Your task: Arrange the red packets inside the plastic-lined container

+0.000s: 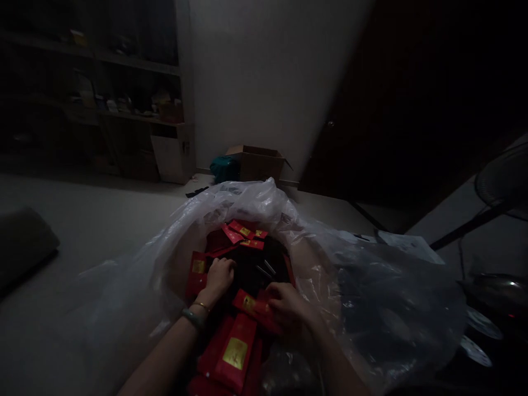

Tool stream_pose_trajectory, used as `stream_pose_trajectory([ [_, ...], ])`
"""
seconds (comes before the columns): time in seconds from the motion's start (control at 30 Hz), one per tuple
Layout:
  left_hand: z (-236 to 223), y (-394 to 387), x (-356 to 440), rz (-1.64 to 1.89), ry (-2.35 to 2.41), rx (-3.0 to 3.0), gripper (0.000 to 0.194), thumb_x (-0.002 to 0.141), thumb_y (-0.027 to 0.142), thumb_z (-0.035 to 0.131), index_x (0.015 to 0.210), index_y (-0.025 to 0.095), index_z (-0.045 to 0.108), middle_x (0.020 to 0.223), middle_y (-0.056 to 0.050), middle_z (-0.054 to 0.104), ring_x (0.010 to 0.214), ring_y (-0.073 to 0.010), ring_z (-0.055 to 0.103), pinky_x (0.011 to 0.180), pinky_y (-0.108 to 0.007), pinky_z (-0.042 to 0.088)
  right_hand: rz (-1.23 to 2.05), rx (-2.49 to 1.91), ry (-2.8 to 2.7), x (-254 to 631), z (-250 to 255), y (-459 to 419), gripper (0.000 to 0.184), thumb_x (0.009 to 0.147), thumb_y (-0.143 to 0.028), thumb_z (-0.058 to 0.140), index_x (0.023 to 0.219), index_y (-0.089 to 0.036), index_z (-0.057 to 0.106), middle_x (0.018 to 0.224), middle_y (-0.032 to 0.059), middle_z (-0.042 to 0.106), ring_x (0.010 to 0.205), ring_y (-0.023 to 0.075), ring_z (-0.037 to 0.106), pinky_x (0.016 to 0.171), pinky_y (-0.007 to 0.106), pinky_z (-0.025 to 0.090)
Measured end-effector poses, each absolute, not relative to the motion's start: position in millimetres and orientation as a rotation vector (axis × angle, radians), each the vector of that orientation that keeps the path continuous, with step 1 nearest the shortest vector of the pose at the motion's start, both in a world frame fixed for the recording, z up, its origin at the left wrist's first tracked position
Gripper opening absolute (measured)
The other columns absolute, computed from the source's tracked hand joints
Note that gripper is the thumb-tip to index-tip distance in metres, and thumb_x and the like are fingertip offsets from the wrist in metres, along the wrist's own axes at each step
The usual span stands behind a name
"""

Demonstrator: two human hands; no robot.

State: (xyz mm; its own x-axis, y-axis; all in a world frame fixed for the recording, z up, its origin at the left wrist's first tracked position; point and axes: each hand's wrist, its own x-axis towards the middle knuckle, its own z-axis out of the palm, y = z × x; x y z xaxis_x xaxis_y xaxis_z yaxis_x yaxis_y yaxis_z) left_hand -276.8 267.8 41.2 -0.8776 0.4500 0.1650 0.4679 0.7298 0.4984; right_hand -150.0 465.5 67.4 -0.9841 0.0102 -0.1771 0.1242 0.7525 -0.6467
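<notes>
A large clear plastic bag (pixel 264 198) stands wide open before me, with dark contents (pixel 247 267) in its middle. My left hand (pixel 220 278) reaches over them with curled fingers; whatever it holds, if anything, is hidden. My right hand (pixel 286 302) grips a red packet (pixel 247 302) with a gold label. Nearer to me lie larger red packets (pixel 236 352), one with a gold panel. Another red packet (pixel 198 267) leans at the left, and several small ones (pixel 245 231) lie at the far side. Two thin shiny sticks (pixel 266 268) rest on the dark contents.
An open cardboard box (pixel 262 165) and a teal bag (pixel 225 169) stand against the wall. Shelves (pixel 124 60) with small items fill the left back. A dark door (pixel 371 110) is at the right, with a fan (pixel 505 179) nearby. The room is dim.
</notes>
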Motion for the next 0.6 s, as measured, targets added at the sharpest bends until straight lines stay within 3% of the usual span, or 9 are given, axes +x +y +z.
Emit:
stream_pose_trajectory([
  [0.07, 44, 269, -276, -0.969, -2.854, -0.796, 0.025, 0.082, 0.015, 0.048, 0.089, 0.018, 0.072, 0.091, -0.008, 0.071, 0.087, -0.0214, 0.059, 0.081, -0.033, 0.042, -1.286, 0.121, 2.778, -153, 68, 468, 0.026, 0.068, -0.013, 0.05, 0.085, -0.019, 0.068, 0.086, 0.0025, 0.07, 0.082, 0.0191, 0.062, 0.072, 0.027, 0.044],
  [0.17, 50, 273, -270, -1.449, -2.747, -0.924, 0.025, 0.083, 0.029, 0.052, 0.094, 0.019, 0.072, 0.095, -0.007, 0.072, 0.088, -0.0209, 0.062, 0.082, -0.032, 0.045, -1.724, 0.267, 2.755, -159, 69, 469, 0.018, 0.067, -0.021, 0.055, 0.082, -0.019, 0.064, 0.083, 0.0029, 0.069, 0.083, 0.021, 0.063, 0.076, 0.031, 0.048],
  [0.27, 57, 279, -263, -2.02, -2.657, -1.154, 0.038, 0.08, 0.041, 0.056, 0.106, 0.017, 0.069, 0.102, -0.007, 0.072, 0.091, -0.0218, 0.064, 0.081, -0.03, 0.048, -2.16, 0.464, 2.585, -166, 66, 461, 0.019, 0.067, -0.031, 0.061, 0.081, -0.02, 0.057, 0.079, 0.0013, 0.067, 0.076, 0.0196, 0.063, 0.07, 0.03, 0.05],
  [0.33, 59, 281, -259, -2.192, -2.626, -1.306, 0.043, 0.075, 0.043, 0.062, 0.106, 0.014, 0.069, 0.102, -0.008, 0.072, 0.092, -0.0229, 0.064, 0.082, -0.03, 0.048, -2.358, 0.515, 2.44, -170, 62, 451, 0.024, 0.068, -0.036, 0.062, 0.085, -0.021, 0.053, 0.078, 0.0005, 0.066, 0.073, 0.0184, 0.063, 0.066, 0.029, 0.05],
  [0.47, 60, 281, -260, -2.307, -2.626, -1.221, 0.041, 0.073, 0.047, 0.063, 0.092, 0.011, 0.072, 0.085, -0.005, 0.073, 0.076, -0.0204, 0.064, 0.07, -0.027, 0.049, -2.416, 0.388, 2.408, -176, 58, 432, 0.039, 0.073, -0.032, 0.056, 0.11, -0.021, 0.048, 0.087, 0.0028, 0.067, 0.078, 0.019, 0.065, 0.069, 0.031, 0.053],
  [0.6, 60, 281, -263, -2.267, -2.49, -1.062, 0.034, 0.074, 0.043, 0.061, 0.083, 0.013, 0.072, 0.08, -0.004, 0.073, 0.072, -0.0191, 0.064, 0.066, -0.027, 0.05, -2.083, 0.176, 2.859, -182, 63, 426, 0.064, 0.074, -0.019, 0.052, 0.136, -0.024, 0.036, 0.114, 0.0081, 0.059, 0.102, 0.0206, 0.06, 0.087, 0.036, 0.051],
])
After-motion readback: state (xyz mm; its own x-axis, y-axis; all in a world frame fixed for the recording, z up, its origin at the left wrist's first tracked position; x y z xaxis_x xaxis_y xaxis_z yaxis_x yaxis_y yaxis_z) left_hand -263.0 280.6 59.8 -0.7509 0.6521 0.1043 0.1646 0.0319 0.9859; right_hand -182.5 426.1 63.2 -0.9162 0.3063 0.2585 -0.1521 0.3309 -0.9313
